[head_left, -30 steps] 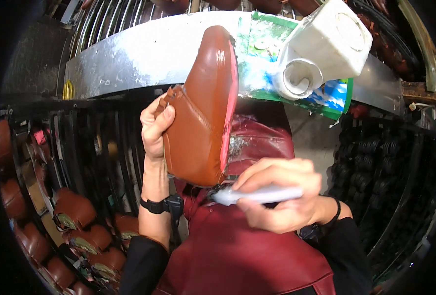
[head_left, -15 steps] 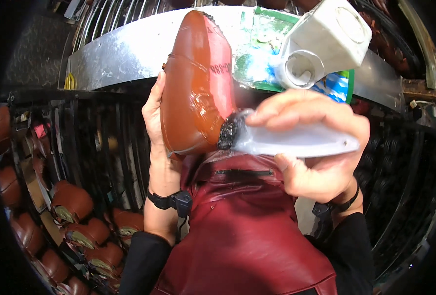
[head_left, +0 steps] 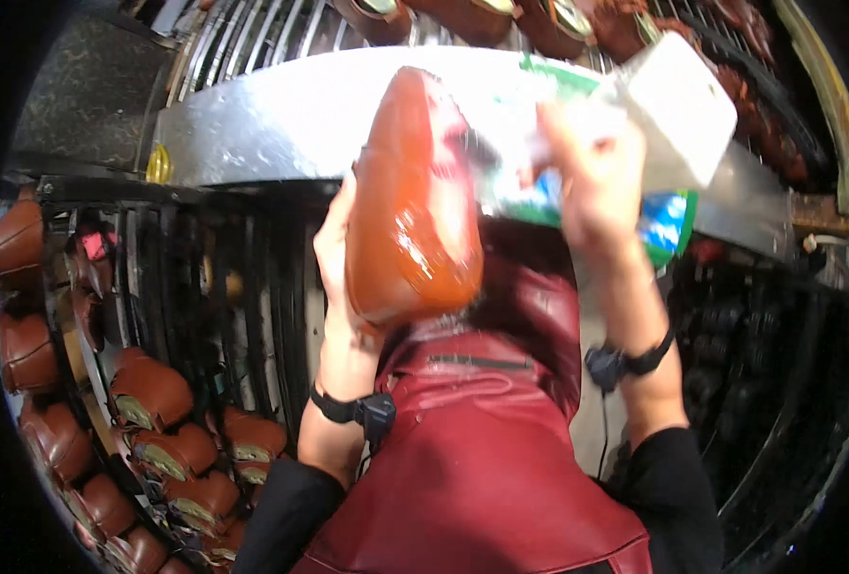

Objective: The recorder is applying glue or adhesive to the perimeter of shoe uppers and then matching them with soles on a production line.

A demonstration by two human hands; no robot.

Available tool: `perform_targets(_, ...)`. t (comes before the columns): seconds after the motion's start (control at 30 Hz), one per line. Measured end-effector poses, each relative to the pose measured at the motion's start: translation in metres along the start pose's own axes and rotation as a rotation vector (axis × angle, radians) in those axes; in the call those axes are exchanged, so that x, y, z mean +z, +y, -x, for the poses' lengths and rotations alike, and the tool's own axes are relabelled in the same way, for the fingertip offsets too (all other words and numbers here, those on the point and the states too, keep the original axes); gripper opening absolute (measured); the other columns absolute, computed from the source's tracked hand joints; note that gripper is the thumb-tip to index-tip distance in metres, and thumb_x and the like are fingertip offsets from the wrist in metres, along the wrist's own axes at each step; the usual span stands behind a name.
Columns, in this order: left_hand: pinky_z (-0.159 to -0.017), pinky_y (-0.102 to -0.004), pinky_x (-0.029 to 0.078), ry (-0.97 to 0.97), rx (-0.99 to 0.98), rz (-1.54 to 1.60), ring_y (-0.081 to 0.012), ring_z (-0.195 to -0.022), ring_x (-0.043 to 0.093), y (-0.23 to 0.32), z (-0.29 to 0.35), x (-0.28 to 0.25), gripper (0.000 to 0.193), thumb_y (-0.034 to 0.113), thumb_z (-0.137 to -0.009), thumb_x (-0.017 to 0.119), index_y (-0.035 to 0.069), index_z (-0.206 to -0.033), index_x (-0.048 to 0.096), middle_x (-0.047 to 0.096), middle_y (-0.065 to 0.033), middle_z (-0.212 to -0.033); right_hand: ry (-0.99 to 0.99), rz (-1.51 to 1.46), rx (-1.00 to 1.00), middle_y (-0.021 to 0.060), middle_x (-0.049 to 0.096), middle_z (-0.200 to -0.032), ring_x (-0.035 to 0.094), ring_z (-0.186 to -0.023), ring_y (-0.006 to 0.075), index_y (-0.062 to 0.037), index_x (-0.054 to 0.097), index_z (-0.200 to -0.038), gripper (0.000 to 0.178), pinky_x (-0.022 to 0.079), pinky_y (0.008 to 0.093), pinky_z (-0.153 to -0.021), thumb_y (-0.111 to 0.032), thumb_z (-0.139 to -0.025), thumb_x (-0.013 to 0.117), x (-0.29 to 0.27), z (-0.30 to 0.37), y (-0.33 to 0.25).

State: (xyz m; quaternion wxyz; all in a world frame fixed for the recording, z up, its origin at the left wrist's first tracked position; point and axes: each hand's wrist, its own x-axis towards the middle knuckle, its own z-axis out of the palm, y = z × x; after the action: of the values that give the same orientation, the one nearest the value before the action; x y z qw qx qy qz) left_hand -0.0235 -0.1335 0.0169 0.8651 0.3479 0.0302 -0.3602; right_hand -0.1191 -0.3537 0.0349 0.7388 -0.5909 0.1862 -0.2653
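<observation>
Gripping the brown shoe (head_left: 413, 201) upright, toe down, the left hand (head_left: 336, 251) is holding it just left of the blurred right hand (head_left: 592, 158), whose grip I cannot tell.

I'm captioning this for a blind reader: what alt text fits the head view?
A person's left hand holds up a glossy brown shoe, sole side toward the camera, while the blurred right hand reaches to a white container on a metal shelf. More brown shoes fill racks lower left.
</observation>
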Motion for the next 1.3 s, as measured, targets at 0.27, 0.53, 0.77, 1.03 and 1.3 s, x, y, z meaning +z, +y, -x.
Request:
perform_targets(0.27,-0.084,-0.0276,0.056,0.187,0.675,-0.801,-0.0156,-0.089,0.072,0.100,-0.081,0.009,0.029,0.002,-0.092,0.075,-0.008,-0.119,0.073,0.076,-0.0096,-0.101,0.461,-0.542,0.187,0.0167,0.075,-0.084,0.073,-0.062,0.0249,0.0046,0.067,-0.106,0.023,0.063,0.0356,-0.054,-0.018,-0.107,0.063,0.031,0.046,0.008)
perform_targets(0.53,-0.095,-0.0448,0.059,0.521,0.450,-1.996,-0.0388,-0.107,0.075,0.219,-0.316,0.031,0.051,0.045,-0.078,0.078,0.017,-0.120,0.080,0.077,-0.0232,-0.108,0.538,-0.352,0.097,0.0165,0.072,-0.083,0.070,-0.060,0.0238,0.0011,0.063,-0.098,0.024,0.059,0.0359,-0.051,-0.021,-0.108,0.062,0.019,0.051,-0.009)
perform_targets(0.77,-0.098,-0.0541,0.057,0.730,0.505,-1.835,-0.0474,-0.116,0.069,0.177,-0.334,0.004,0.089,0.061,-0.079,0.075,0.002,-0.142,0.055,0.066,-0.0267,-0.133,0.568,-0.184,0.151,0.0067,0.071,-0.086,0.065,-0.062,0.0152,-0.0037,0.065,-0.114,0.028,0.051,0.0273,-0.053,-0.031,-0.107,0.065,0.031,0.048,-0.005)
perform_targets(1.03,-0.104,-0.0508,0.048,0.718,1.055,-1.711,-0.0421,-0.117,0.063,0.062,-0.003,-0.145,0.036,0.016,-0.081,0.077,-0.007,-0.110,0.072,0.067,-0.0235,-0.126,0.348,-0.101,0.139,0.0112,0.068,-0.107,0.063,-0.078,0.0163,0.0007,0.062,-0.125,0.037,0.048,0.0257,-0.066,-0.032,-0.109,0.062,-0.007,0.066,0.009)
perform_targets(1.3,-0.084,-0.0477,0.056,1.371,-0.468,-1.827,-0.0360,-0.092,0.072,0.131,0.348,-0.337,0.046,0.038,-0.094,0.072,-0.003,-0.111,0.077,0.076,-0.0214,-0.106,0.385,-0.096,0.157,0.0120,0.071,-0.092,0.065,-0.065,0.0187,-0.0036,0.062,-0.115,0.023,0.051,0.0315,-0.056,-0.025,-0.107,0.063,0.006,0.095,0.008)
